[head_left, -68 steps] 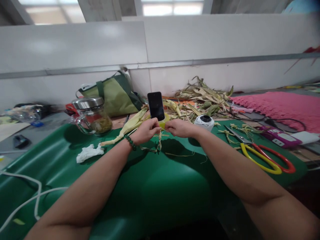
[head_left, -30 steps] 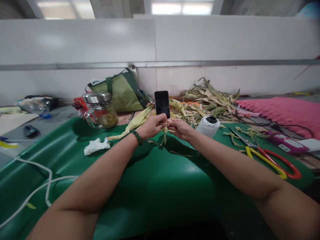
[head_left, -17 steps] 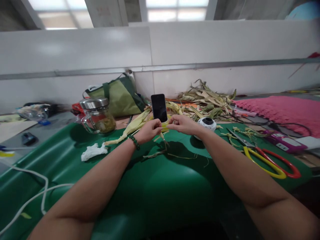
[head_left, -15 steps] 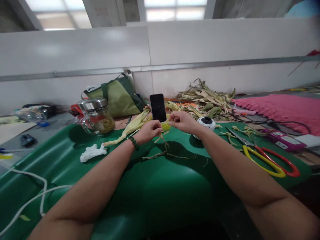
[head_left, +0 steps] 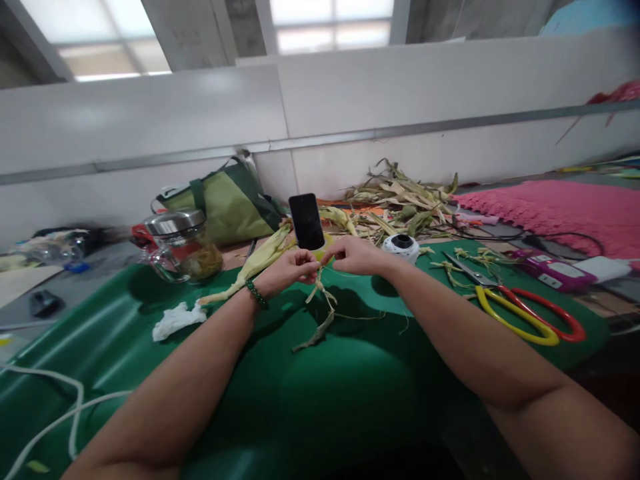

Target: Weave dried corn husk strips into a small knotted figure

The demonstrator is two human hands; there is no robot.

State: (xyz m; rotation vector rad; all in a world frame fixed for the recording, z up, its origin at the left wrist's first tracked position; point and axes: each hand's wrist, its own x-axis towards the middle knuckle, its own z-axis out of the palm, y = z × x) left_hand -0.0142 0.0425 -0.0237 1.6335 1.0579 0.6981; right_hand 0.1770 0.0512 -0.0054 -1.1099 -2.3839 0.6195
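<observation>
My left hand [head_left: 291, 272], with a green bead bracelet at the wrist, pinches the top of a knotted corn husk strip [head_left: 323, 293]. Its pale knotted part hangs below my fingertips, and a darker dry end trails down over the green cover. Close against it, my right hand [head_left: 356, 255] has its fingers curled and its index finger at the left fingertips; what it grips is too small to make out. A thin thread shows just beneath the right hand. Right of that hand stands a white thread spool [head_left: 401, 247]. Behind both hands, a phone [head_left: 307, 221] leans upright on a yellow support.
Left are a peeled corn husk [head_left: 250, 268], a crumpled white tissue [head_left: 177, 321], a glass jar [head_left: 183, 247] and a green bag [head_left: 225, 203]. A husk pile [head_left: 400, 197] lies behind. Scissors [head_left: 500, 293], a purple box [head_left: 553, 270] and pink cloth [head_left: 565, 210] are right.
My hands separated slightly, then came back together at the fingertips. The husk strip now hangs more freely, its dark end tilting downward. The camera view has shifted a little.
</observation>
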